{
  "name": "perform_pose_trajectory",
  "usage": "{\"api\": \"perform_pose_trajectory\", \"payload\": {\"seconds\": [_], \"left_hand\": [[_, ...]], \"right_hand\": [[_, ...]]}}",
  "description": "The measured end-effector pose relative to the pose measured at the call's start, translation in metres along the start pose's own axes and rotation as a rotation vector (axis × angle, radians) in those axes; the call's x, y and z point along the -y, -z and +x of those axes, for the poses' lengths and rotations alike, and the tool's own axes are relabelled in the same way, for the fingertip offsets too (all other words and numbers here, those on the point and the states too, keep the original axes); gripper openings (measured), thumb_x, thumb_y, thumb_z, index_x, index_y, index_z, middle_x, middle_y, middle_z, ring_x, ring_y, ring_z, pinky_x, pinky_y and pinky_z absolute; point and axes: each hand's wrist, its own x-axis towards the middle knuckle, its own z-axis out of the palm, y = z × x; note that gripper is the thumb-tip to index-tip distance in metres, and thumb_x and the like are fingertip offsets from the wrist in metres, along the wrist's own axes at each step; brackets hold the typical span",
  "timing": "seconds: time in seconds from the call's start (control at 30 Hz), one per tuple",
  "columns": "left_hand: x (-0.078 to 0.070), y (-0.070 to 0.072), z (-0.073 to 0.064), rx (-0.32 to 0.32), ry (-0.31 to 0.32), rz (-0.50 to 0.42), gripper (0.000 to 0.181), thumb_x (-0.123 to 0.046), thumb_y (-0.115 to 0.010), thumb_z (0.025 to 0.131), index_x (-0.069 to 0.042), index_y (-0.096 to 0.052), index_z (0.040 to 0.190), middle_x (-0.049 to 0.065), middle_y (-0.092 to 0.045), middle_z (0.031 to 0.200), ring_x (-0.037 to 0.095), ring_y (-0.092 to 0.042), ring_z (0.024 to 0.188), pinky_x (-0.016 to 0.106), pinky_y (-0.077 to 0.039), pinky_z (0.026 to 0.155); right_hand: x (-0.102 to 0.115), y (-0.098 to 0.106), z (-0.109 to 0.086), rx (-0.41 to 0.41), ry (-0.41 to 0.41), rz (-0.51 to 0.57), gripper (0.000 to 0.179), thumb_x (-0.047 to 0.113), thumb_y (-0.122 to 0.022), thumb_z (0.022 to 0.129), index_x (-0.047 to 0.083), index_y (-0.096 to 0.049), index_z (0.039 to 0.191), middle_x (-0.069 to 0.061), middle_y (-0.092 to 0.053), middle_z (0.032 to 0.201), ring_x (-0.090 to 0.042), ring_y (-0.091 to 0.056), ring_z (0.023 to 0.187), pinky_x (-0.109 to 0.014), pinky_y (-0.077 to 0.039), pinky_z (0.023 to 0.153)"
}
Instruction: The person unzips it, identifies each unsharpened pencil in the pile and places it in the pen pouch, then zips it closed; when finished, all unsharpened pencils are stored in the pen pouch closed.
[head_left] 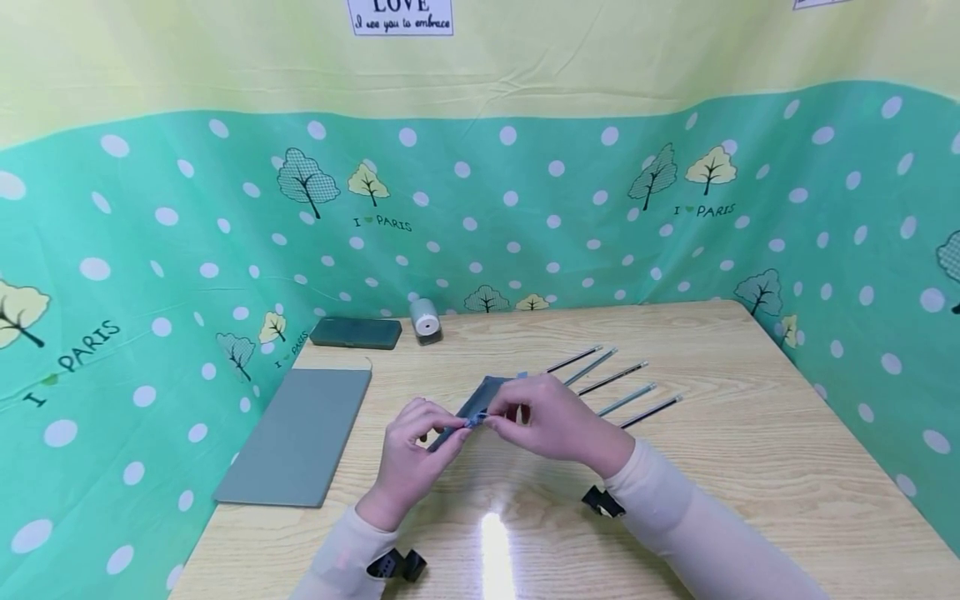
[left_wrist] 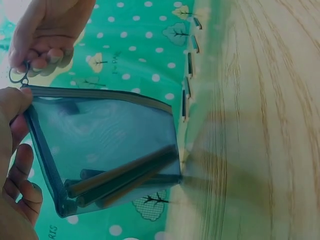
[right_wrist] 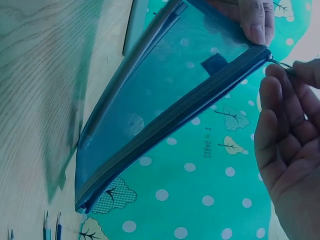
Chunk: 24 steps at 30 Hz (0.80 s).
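A blue see-through mesh zip pouch (left_wrist: 115, 130) hangs upright between the hands, with several pencil-like sticks (left_wrist: 120, 175) lying along its bottom. My left hand (head_left: 415, 446) pinches the pouch's top corner at one end of the zip (right_wrist: 165, 117). Right beside it, my right hand (head_left: 558, 417) pinches the small ring pull (left_wrist: 18, 75) of the zip between thumb and finger. The slider sits at that same corner; whether the zip's two sides are joined along its length I cannot tell.
Several pencils (head_left: 613, 377) lie side by side on the wooden table (head_left: 750, 467), right of the pouch. A flat grey board (head_left: 300, 437) lies at left. Behind it are a dark green case (head_left: 356, 333) and a small pale rounded device with a hole (head_left: 425, 321).
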Motion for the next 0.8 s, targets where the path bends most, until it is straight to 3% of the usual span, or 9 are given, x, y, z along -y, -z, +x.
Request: {"api": "perform_pose_trajectory", "payload": {"seconds": [0.17,0.3,0.4,0.6,0.8], "left_hand": [[0.0,0.002,0.001,0.025,0.016,-0.01,0.027,0.002,-0.086,0.083,-0.016,-0.08,0.102,-0.003,-0.072,0.091,0.015,-0.058,0.073,0.024,-0.046,0.059],[0.0,0.005,0.001,0.052,0.012,-0.017,0.029,0.004,-0.084,0.084,-0.015,-0.078,0.105,-0.003,-0.071,0.092,0.009,-0.05,0.065,0.018,-0.041,0.055],[0.001,0.008,0.001,0.053,-0.007,-0.014,0.031,0.006,-0.084,0.083,-0.014,-0.078,0.105,-0.003,-0.071,0.092,0.008,-0.046,0.063,0.018,-0.037,0.053],[0.004,0.011,0.001,0.048,-0.054,-0.018,0.032,0.011,-0.083,0.081,-0.011,-0.077,0.104,0.0,-0.07,0.092,0.009,-0.05,0.066,0.022,-0.041,0.054],[0.008,0.011,0.001,0.048,-0.105,-0.027,0.031,0.013,-0.082,0.08,-0.008,-0.077,0.103,0.002,-0.071,0.093,0.008,-0.052,0.068,0.02,-0.043,0.056]], "right_hand": [[0.003,0.002,0.0,-0.033,-0.068,-0.068,0.008,0.015,-0.078,0.094,0.019,-0.076,0.088,0.017,-0.063,0.077,0.0,-0.054,0.064,-0.019,-0.049,0.057],[0.002,-0.001,0.0,-0.042,-0.1,-0.117,0.009,0.017,-0.075,0.095,0.019,-0.076,0.087,0.017,-0.061,0.074,0.0,-0.053,0.062,-0.02,-0.049,0.057],[-0.001,-0.005,0.0,-0.043,-0.118,-0.133,0.009,0.017,-0.075,0.095,0.019,-0.076,0.087,0.017,-0.06,0.074,0.001,-0.052,0.061,-0.02,-0.048,0.056],[-0.004,-0.012,-0.001,-0.042,-0.154,-0.127,0.011,0.015,-0.074,0.095,0.02,-0.075,0.086,0.018,-0.06,0.072,0.001,-0.051,0.058,-0.021,-0.047,0.053],[-0.006,-0.016,0.0,-0.03,-0.254,-0.096,0.014,0.016,-0.073,0.096,0.023,-0.075,0.084,0.019,-0.061,0.071,0.0,-0.053,0.058,-0.023,-0.049,0.054]]}}
